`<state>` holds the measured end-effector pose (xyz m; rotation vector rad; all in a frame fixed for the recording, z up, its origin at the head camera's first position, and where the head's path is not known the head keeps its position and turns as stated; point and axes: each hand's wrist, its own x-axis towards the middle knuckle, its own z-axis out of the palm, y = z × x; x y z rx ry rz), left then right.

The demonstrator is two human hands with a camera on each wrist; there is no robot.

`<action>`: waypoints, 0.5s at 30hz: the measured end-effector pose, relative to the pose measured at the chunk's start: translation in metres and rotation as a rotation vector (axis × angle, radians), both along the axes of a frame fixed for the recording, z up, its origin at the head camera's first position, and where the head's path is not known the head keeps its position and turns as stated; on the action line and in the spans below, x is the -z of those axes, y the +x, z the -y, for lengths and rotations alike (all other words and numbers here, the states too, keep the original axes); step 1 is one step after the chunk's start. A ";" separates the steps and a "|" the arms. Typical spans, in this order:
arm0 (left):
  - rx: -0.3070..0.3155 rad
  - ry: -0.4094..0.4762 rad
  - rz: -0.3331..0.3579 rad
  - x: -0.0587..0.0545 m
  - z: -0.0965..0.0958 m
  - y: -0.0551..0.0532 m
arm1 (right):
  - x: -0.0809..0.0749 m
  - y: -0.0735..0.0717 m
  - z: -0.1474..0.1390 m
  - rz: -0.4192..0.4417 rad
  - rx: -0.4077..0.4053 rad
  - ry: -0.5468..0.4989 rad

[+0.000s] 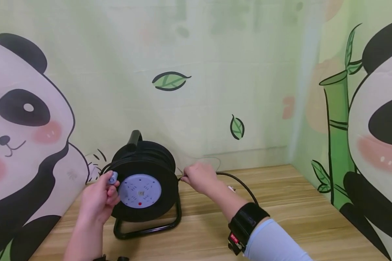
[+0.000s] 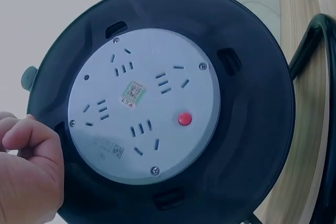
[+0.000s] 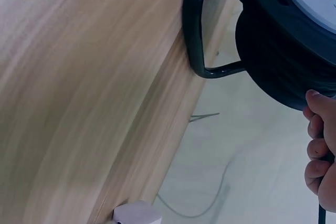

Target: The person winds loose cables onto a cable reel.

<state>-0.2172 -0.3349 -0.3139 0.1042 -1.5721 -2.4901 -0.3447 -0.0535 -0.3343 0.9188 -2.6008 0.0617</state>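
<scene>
A black cable reel (image 1: 134, 188) with a round grey socket panel (image 2: 144, 106) stands on its tubular frame. Near the left side of the panel, my left hand (image 1: 99, 199) pinches a grey-blue knob (image 1: 113, 177) between thumb and curled fingers. The left wrist view hides the knob behind that hand (image 2: 31, 166). On the reel's right side, my right hand (image 1: 200, 177) grips the black cable (image 1: 238, 177) close to where it meets the reel. In the right wrist view, the fingers (image 3: 316, 150) curl round the cable, below the wound coil (image 3: 278, 72).
The reel's black carrying handle (image 1: 135, 139) rises at its top. Its stand (image 1: 148, 230) rests on the wooden table (image 1: 196, 232). A white piece (image 3: 137, 213) lies near the table's back edge, partly hidden by my right arm in the head view. A panda-printed curtain (image 1: 215, 72) surrounds the table.
</scene>
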 end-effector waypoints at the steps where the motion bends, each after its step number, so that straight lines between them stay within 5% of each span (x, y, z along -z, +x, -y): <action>1: -0.001 0.006 0.002 -0.001 -0.001 0.000 | 0.000 0.000 0.001 0.010 0.002 0.002; 15: -0.029 0.037 -0.011 0.002 -0.001 0.000 | -0.009 0.001 -0.040 -0.064 0.015 0.060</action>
